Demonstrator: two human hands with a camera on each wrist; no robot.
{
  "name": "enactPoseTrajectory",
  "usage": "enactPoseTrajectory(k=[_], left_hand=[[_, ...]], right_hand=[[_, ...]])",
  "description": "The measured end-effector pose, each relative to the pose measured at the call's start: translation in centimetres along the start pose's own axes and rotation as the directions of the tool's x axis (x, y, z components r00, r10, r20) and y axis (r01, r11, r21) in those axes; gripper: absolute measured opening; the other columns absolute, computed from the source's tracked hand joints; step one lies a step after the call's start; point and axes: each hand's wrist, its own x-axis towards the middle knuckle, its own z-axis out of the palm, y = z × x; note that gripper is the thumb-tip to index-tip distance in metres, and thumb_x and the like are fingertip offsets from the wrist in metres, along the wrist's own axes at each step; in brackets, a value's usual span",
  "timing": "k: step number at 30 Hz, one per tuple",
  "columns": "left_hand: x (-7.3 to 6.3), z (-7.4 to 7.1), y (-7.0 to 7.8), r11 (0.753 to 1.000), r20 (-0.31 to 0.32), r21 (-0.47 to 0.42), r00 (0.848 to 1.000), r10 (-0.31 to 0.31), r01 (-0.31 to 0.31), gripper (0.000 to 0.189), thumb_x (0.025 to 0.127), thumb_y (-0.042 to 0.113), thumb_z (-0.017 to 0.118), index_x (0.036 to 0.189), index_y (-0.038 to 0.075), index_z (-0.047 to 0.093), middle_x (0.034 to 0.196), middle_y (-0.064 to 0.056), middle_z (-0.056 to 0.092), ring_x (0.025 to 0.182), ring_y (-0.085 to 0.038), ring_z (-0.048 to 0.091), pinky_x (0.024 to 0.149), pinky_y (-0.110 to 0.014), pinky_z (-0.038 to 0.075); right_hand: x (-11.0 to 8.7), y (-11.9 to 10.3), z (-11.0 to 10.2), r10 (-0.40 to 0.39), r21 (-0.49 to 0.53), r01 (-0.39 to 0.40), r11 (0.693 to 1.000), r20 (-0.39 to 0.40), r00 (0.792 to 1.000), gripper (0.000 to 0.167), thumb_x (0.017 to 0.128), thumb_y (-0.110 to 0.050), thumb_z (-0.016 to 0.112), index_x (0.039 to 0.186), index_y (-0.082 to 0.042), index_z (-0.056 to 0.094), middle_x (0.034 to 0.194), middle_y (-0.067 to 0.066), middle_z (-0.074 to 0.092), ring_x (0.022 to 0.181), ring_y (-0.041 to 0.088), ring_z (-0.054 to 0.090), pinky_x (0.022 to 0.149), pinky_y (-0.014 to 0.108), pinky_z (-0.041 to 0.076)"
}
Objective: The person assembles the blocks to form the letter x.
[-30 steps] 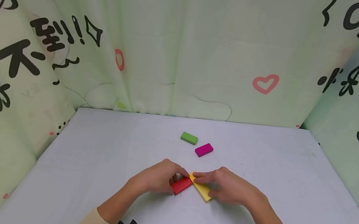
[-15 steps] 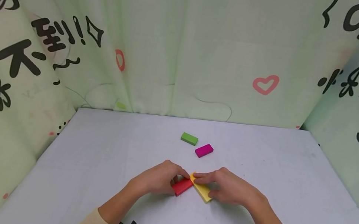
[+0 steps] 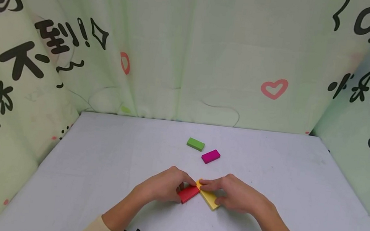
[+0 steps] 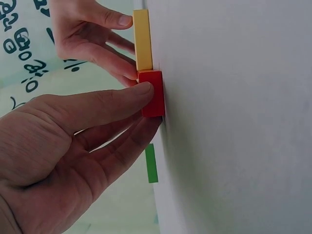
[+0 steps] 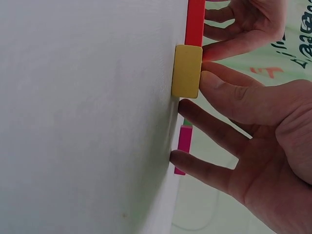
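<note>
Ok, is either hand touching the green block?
No, the green block lies farther back on the table, apart from the left hand and right hand.

Pale green curtain (image 3: 230, 28) at back, left and right; black lettering (image 3: 19, 62) on side panels, red heart (image 3: 280, 92) at back. White table (image 3: 126, 143). Light soft, diffuse.

A plain red rectangular block (image 3: 188, 195), pinched by the left hand (image 3: 167, 184), lies flat and slanted on the worktop (image 3: 115, 149), its far end touching a yellow rectangular block (image 3: 209, 200). The latter, held by the right hand (image 3: 239, 194), lies flat too, slanting the opposite way.
</note>
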Motion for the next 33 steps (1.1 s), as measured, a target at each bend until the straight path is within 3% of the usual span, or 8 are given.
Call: enactPoseTrajectory(k=[22, 33], left_hand=[[0.08, 0.4, 0.32, 1.0, -0.002, 0.021, 1.0, -0.018, 0.018, 0.049, 0.086, 0.008, 0.085, 0.132, 0.015, 0.073, 0.106, 0.006, 0.072, 0.085, -0.004, 0.061, 0.076, -0.015, 0.052], [0.17, 0.41, 0.04, 1.0, -0.004, 0.03, 1.0, 0.002, -0.002, 0.048, 0.087, 0.006, 0.083, 0.132, 0.014, 0.073, 0.105, 0.006, 0.072, 0.085, -0.005, 0.062, 0.075, -0.014, 0.052]], right_hand=[[0.02, -0.27, -0.1, -0.017, -0.03, 0.016, 0.999, -0.007, 1.0, 0.054, 0.091, 0.006, 0.07, 0.138, -0.02, 0.07, 0.145, -0.009, 0.064, 0.138, 0.03, 0.059, 0.103, 0.044, 0.055], [0.04, -0.1, -0.08, -0.032, -0.036, 0.032, 0.999, -0.024, 0.999, 0.055, 0.09, 0.007, 0.07, 0.137, -0.02, 0.07, 0.144, -0.008, 0.065, 0.136, 0.031, 0.06, 0.094, 0.032, 0.056]])
